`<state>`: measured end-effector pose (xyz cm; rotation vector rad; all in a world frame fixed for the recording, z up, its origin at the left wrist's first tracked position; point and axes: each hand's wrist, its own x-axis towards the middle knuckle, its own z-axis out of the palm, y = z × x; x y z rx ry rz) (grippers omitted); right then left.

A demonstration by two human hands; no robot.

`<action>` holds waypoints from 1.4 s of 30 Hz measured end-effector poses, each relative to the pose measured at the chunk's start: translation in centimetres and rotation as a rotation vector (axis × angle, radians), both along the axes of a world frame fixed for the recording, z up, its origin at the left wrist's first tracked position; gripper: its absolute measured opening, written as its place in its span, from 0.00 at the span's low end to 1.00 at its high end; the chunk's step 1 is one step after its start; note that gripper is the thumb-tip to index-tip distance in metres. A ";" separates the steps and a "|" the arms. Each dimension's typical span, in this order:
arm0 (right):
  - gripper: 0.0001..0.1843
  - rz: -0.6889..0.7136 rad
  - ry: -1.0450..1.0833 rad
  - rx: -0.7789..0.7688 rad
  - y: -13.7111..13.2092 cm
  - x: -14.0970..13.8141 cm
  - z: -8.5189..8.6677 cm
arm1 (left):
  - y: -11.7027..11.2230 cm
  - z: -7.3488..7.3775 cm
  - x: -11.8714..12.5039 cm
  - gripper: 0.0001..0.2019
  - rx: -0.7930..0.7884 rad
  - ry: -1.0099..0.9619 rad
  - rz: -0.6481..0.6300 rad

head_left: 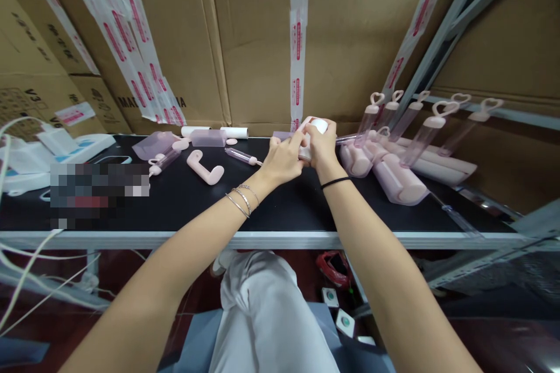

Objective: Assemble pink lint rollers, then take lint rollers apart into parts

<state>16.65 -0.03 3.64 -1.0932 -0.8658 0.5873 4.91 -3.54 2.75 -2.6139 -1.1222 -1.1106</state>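
At the back middle of the black tabletop, my left hand (284, 157) and my right hand (322, 143) meet around a pink-and-white plastic part (318, 125). Fingers of both hands are closed on it and cover much of its shape. Left of them lies a clear tube with a pink end (241, 156). Farther left rests a pink bracket-shaped part (205, 168). Behind these, a translucent pink case (208, 138) lies between white cylinders (234, 133). To the right of my right hand stand several clear tubes with heart-shaped loops (411, 119), among pink housings (400, 179).
Cardboard boxes (254, 41) with printed tape wall off the back. A white power strip (83, 148) with chargers and cables sits at the left, near a blurred-out patch (96, 192). The metal table edge (280, 239) runs across the front, and a metal shelf frame (464, 17) rises at the right.
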 end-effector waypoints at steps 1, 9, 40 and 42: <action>0.18 -0.013 0.003 0.002 -0.1 -0.1 0.0 | 0.0 -0.1 0.0 0.19 0.005 -0.003 0.001; 0.17 -0.053 0.074 0.007 0.4 0.0 0.1 | -0.1 -0.4 0.3 0.20 0.026 -0.050 0.006; 0.27 0.382 0.415 0.327 0.6 -1.7 -0.5 | 0.9 0.5 -1.0 0.30 -0.341 -0.462 0.070; 0.23 0.557 0.414 0.280 0.2 -2.0 -0.5 | 1.2 0.7 -1.5 0.29 -0.356 -0.479 0.056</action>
